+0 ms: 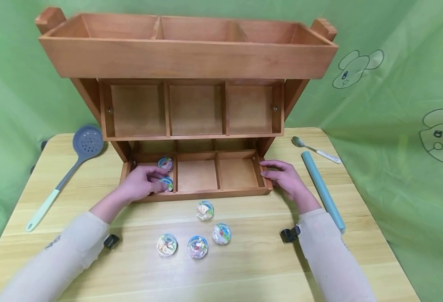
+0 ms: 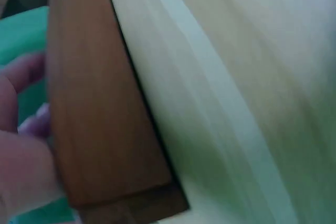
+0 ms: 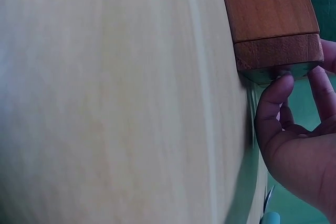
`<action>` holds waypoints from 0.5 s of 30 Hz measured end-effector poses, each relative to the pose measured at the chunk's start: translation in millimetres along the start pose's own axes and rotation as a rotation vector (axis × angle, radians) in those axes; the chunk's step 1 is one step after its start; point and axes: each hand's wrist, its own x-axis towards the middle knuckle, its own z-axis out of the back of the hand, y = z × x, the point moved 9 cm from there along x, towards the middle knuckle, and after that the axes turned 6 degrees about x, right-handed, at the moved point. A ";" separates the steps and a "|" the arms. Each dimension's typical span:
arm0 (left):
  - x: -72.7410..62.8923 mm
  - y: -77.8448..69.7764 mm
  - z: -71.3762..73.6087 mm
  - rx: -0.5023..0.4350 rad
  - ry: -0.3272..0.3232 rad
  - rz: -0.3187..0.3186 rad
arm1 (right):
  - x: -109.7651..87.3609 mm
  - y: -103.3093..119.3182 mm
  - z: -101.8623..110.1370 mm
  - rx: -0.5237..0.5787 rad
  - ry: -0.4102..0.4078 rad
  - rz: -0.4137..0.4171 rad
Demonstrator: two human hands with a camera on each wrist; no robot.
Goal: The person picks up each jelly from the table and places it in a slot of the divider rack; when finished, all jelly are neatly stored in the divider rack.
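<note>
A wooden three-tier rack [image 1: 188,58] stands on the table, each tier split into three compartments. My left hand [image 1: 141,182] reaches into the bottom tier's left compartment, its thumb and fingers pinching a small round pack [image 1: 166,183] with a shiny, colourful top. Another round pack [image 1: 165,163] lies just behind it. At the bottom tier's right end, my right hand [image 1: 285,178] rests its fingers and thumb against the wooden side. In the left wrist view, the tier's front board [image 2: 100,103] hides the left fingertips. The right wrist view shows the thumb [image 3: 278,95] by the board's end.
Several round packs [image 1: 197,246] lie on the table [image 1: 244,268] in front of the rack. A grey skimmer [image 1: 87,142] with a pale green handle is at left. On the right are a spoon [image 1: 312,149] and a blue-green rod [image 1: 323,191]. Green cloth [image 1: 387,96] hangs behind.
</note>
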 end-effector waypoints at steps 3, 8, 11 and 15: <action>-14.8 -14.2 11.1 0.058 -0.173 -0.073 | -0.4 -0.8 -1.0 0.000 0.005 -0.003; -49.7 -36.3 16.3 -0.028 -0.362 -0.208 | -1.3 -0.4 -1.4 -0.008 -0.001 -0.008; -67.2 -42.6 6.9 -0.147 -0.318 -0.284 | -1.4 0.6 -1.3 -0.011 -0.002 -0.005; -85.5 -44.5 -10.1 -0.173 -0.188 -0.352 | -1.0 0.0 -0.5 -0.013 -0.001 -0.006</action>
